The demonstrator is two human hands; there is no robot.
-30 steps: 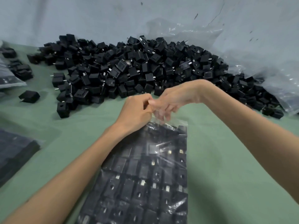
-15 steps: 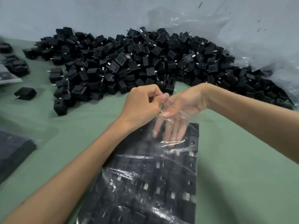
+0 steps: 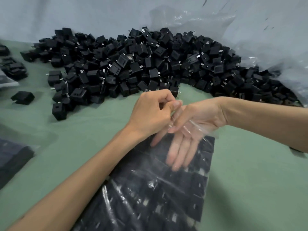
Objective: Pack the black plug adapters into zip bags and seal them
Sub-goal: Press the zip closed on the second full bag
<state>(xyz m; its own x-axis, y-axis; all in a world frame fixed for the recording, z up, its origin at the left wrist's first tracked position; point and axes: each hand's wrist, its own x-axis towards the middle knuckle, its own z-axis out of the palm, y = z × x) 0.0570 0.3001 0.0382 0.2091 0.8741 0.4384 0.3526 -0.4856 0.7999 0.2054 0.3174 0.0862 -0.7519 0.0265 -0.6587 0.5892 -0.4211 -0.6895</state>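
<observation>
head view. a clear plastic zip bag (image 3: 150, 197), filled with flat rows of black cube-shaped plug adapters (image 3: 198, 185), lies on the green table (image 3: 250, 180) directly in front of the person. its long axis runs from the near edge of the view away towards the hands, leaning slightly right. its mouth is at the far end, where the two hands meet.

the left hand (image 3: 153, 112) pinches the upper film of the mouth between thumb and curled forefinger, holding it raised. the right hand (image 3: 196, 124) enters from the right with its fingers (image 3: 180, 150) straight and close together, pointing back down the bag's axis. they appear to lie under the raised film, flat on the top rows, gripping nothing. the left hand is thus the one already on the closure edge. sealing would probably require the right hand to come out first, then a press across the axis.

the film is wrinkled and streaked with glare; the zip strip itself cannot be made out.

beyond the hands lies a loose heap of black adapters (image 3: 133, 64) against a crumpled clear plastic sheet (image 3: 250, 39). dark filled bags (image 3: 15, 155) sit at the left edge.
</observation>
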